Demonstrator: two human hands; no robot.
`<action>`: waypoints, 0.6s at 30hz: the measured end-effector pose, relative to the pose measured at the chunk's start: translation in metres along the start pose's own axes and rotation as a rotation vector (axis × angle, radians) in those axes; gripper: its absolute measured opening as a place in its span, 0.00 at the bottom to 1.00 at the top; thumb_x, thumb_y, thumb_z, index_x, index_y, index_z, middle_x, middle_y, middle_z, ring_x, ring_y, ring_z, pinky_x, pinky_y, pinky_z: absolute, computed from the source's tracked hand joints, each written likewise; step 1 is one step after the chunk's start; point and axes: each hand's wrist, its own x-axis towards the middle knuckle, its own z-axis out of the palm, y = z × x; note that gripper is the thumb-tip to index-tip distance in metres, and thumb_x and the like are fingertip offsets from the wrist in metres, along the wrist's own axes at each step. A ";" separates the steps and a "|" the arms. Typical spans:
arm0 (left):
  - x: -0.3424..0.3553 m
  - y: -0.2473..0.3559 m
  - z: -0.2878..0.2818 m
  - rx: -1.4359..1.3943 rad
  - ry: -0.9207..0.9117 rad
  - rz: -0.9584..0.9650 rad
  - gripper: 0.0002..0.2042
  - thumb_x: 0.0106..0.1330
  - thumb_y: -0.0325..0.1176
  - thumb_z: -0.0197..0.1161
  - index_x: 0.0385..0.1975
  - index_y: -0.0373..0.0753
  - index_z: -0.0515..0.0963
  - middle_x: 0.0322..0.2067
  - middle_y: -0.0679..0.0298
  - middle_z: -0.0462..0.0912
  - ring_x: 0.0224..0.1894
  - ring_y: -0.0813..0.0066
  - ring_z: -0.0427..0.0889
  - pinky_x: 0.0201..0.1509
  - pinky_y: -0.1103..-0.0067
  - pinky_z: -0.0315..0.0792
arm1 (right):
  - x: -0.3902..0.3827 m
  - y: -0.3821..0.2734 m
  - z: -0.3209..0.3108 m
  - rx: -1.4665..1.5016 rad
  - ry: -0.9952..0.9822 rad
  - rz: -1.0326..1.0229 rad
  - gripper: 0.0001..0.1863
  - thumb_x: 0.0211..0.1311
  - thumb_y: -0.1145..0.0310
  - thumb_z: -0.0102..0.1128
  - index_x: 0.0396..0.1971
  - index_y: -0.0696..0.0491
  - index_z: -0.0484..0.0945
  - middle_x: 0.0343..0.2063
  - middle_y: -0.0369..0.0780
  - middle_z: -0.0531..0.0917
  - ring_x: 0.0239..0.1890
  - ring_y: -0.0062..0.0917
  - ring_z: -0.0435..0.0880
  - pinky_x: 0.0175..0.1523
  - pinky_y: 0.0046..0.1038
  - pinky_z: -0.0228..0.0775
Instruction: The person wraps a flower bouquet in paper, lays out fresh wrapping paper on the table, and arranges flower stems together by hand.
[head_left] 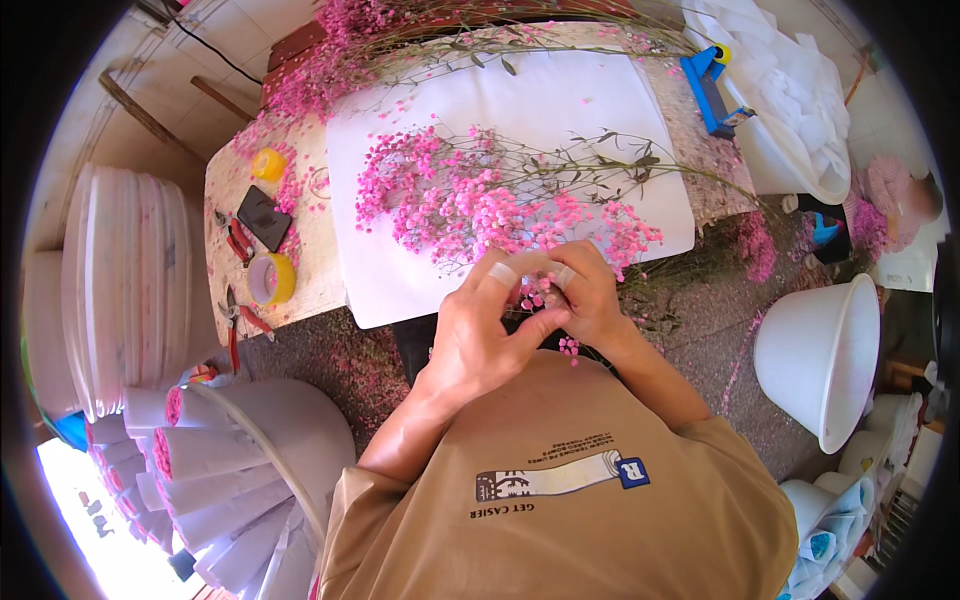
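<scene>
Presently we observe our two hands together at the near edge of a white sheet (400,288) on the table: left hand (476,332), right hand (598,308), each with a pale strip wrapped round a finger. Fingertips meet about a small pink sprig (541,290); knuckles hide the contact, so we cannot tell how firmly either hand grips.

Just beyond, pink flower branches (440,195) lie across the sheet, blossoms mostly left and centre, stems running right past its edge.

Table, left side: dark phone (265,218), red-handled pliers (239,243) just beside it, yellow tape roll (286,278) nearer us. Far right: blue tape dispenser (704,97). We note a white tub (806,355) right of the table.
</scene>
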 end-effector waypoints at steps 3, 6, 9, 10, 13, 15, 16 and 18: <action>0.001 -0.018 0.009 0.070 0.092 0.192 0.11 0.58 0.20 0.71 0.41 0.35 0.83 0.29 0.66 0.73 0.25 0.79 0.70 0.28 0.82 0.64 | -0.002 0.001 0.001 -0.023 0.001 -0.012 0.15 0.47 0.75 0.73 0.37 0.55 0.82 0.34 0.41 0.82 0.35 0.36 0.82 0.41 0.36 0.72; -0.005 -0.029 0.006 -0.032 0.139 0.287 0.08 0.59 0.18 0.69 0.36 0.37 0.82 0.28 0.64 0.75 0.26 0.73 0.73 0.30 0.79 0.67 | 0.002 -0.003 0.002 -0.030 0.023 -0.030 0.15 0.48 0.76 0.74 0.37 0.56 0.81 0.33 0.41 0.82 0.34 0.36 0.81 0.39 0.36 0.72; -0.010 -0.033 -0.003 -0.276 0.266 0.354 0.04 0.63 0.21 0.66 0.32 0.37 0.78 0.28 0.65 0.74 0.26 0.77 0.70 0.28 0.81 0.63 | 0.005 -0.005 0.004 -0.012 0.043 -0.033 0.14 0.50 0.78 0.73 0.37 0.57 0.80 0.32 0.42 0.83 0.32 0.36 0.81 0.37 0.35 0.71; -0.014 -0.031 -0.007 -0.572 0.253 0.243 0.04 0.65 0.24 0.65 0.31 0.36 0.75 0.29 0.65 0.69 0.26 0.77 0.66 0.27 0.82 0.60 | 0.002 0.000 0.007 -0.018 0.055 -0.022 0.13 0.51 0.78 0.73 0.37 0.57 0.81 0.32 0.42 0.83 0.32 0.36 0.81 0.37 0.34 0.71; -0.019 -0.030 -0.033 -1.281 0.093 0.028 0.10 0.68 0.32 0.60 0.28 0.36 0.68 0.30 0.65 0.61 0.26 0.77 0.58 0.25 0.83 0.57 | 0.000 0.000 0.007 0.030 0.033 0.060 0.14 0.54 0.77 0.73 0.40 0.57 0.81 0.32 0.42 0.83 0.33 0.36 0.81 0.38 0.34 0.73; -0.024 -0.042 -0.041 -1.295 0.071 -0.024 0.10 0.68 0.34 0.56 0.28 0.35 0.67 0.29 0.62 0.61 0.25 0.76 0.58 0.24 0.83 0.59 | 0.000 -0.004 0.007 0.108 -0.001 0.173 0.14 0.54 0.74 0.73 0.40 0.56 0.81 0.33 0.42 0.82 0.33 0.37 0.80 0.40 0.36 0.72; -0.026 -0.048 -0.043 -1.308 0.055 -0.035 0.10 0.68 0.34 0.56 0.29 0.35 0.67 0.29 0.61 0.62 0.25 0.76 0.59 0.23 0.82 0.59 | 0.007 -0.012 -0.001 0.170 -0.092 0.255 0.14 0.57 0.74 0.73 0.41 0.57 0.79 0.33 0.43 0.82 0.33 0.38 0.79 0.39 0.36 0.71; -0.032 -0.055 -0.042 -1.329 0.058 -0.107 0.08 0.67 0.32 0.53 0.31 0.33 0.67 0.30 0.56 0.65 0.23 0.75 0.60 0.21 0.82 0.59 | 0.004 -0.010 -0.001 0.248 -0.123 0.359 0.14 0.59 0.74 0.72 0.43 0.57 0.80 0.33 0.42 0.81 0.34 0.33 0.80 0.40 0.33 0.72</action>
